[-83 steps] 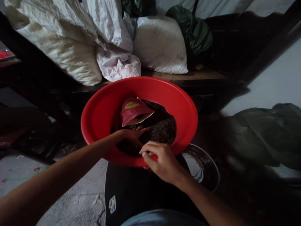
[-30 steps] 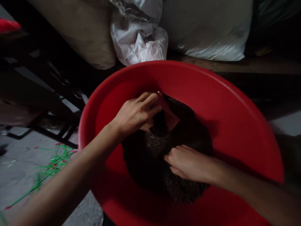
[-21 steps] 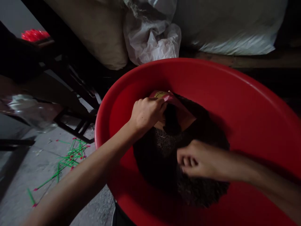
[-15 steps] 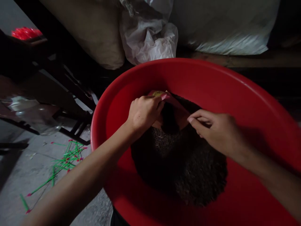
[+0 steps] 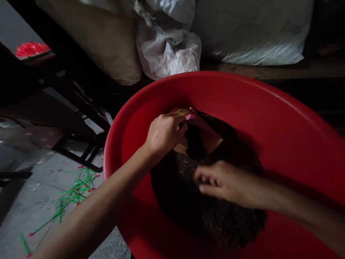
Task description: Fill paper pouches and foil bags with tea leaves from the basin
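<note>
A small pink and tan paper bag (image 5: 208, 135) with a yellow patch lies tilted in the large red tub (image 5: 223, 81), its dark mouth facing me. My left hand (image 5: 167, 133) pinches the bag's left upper edge. Dark, loose, shredded dry material (image 5: 234, 223), like tea leaves, is heaped on the tub's floor below and right of the bag. Over this heap, just below the bag's mouth, is my right hand (image 5: 218, 181), its fingers loosely curled with a gap to the thumb. They are somewhat blurred, and nothing shows in them.
White and beige sacks (image 5: 169, 50) stand behind the tub. On the floor at left lie several green sticks with pink ends (image 5: 78, 187). A dark wooden frame (image 5: 81, 147) stands left of the tub, and shiny red items (image 5: 32, 48) sit at the upper left.
My right hand has let go of the bag's right edge and moved down and left over the loose material. My left hand keeps its hold on the bag.
</note>
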The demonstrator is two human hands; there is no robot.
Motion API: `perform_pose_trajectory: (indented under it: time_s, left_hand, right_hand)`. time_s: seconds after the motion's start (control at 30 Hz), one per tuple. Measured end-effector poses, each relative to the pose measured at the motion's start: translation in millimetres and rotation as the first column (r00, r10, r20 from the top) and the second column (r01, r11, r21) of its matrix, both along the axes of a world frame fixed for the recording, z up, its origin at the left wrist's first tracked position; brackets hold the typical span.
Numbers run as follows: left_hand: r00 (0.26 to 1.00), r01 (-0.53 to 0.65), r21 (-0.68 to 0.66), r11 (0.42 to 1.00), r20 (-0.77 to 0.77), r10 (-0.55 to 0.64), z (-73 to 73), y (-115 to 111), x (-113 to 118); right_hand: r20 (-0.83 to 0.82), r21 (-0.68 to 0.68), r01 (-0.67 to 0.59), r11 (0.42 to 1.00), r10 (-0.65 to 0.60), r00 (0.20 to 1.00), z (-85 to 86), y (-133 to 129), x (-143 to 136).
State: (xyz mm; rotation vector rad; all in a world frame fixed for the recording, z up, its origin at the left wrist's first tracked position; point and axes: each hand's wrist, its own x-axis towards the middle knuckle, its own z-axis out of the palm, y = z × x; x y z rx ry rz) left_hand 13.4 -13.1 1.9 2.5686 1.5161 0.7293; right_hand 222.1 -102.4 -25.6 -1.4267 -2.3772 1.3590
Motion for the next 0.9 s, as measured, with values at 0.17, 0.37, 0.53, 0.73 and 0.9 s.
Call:
perform_pose_trajectory:
  time_s: [0.17, 0.37, 0.53, 0.73, 0.9]
  left_hand:
    - [0.998, 0.002, 0.021, 1.0, 0.063, -0.003, 1.9, 3, -1]
    - [0.999, -0.033, 0.007, 0.999, 0.03, 0.033, 4.1, 6, -1]
    - [1.0, 0.012, 0.033, 0.999, 0.015, -0.013, 1.5, 11, -5]
    - [0.999, 0.036, 0.003, 0.999, 0.034, -0.036, 0.9, 14, -5]
    - [0.998, -0.023, 0.001, 1.0, 0.058, 0.023, 1.6, 13, -4]
  right_hand:
    - [-0.143, 0.384, 0.536, 0.752, -0.525, 0.839, 8.8, 23, 26]
    - [0.466, 0.177, -0.221, 0.959, 0.116, 0.877, -20.5, -10, 6]
    - [0.427, 0.049, -0.505, 0.861, 0.439, 0.79, -17.7, -20, -15]
    - [-0.238, 0.158, 0.25, 0.955, -0.209, 0.948, 15.5, 13, 14]
    - [-0.252, 0.462, 0.673, 0.578, -0.642, 0.725, 23.7, 25, 41]
